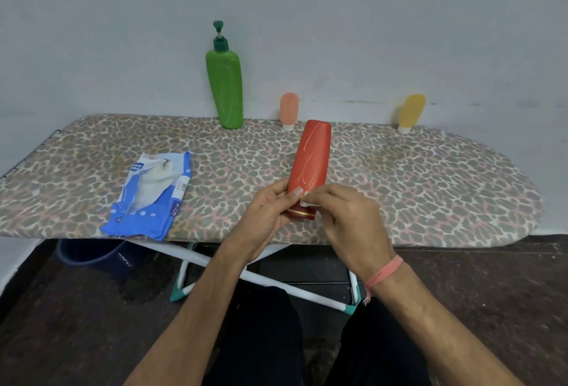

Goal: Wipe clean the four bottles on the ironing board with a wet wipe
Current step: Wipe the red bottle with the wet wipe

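L grip (266,208) wrapped round lower end of red bottle (310,164), thumb on its front. R grip (347,216) pinching small white wipe (305,202) vs bottle just above its gold band, cap end toward the person. Bottle held tilted over near edge of ironing board (430,189), base pointing away, white streaks on its face. Green pump bottle (226,90) upright at back by wall, also streaked. Peach tube (289,110) & yellow tube (411,112) stand cap-down at back, well apart. Blue wipes pack (150,195) lies flat on board, left side, near front edge.
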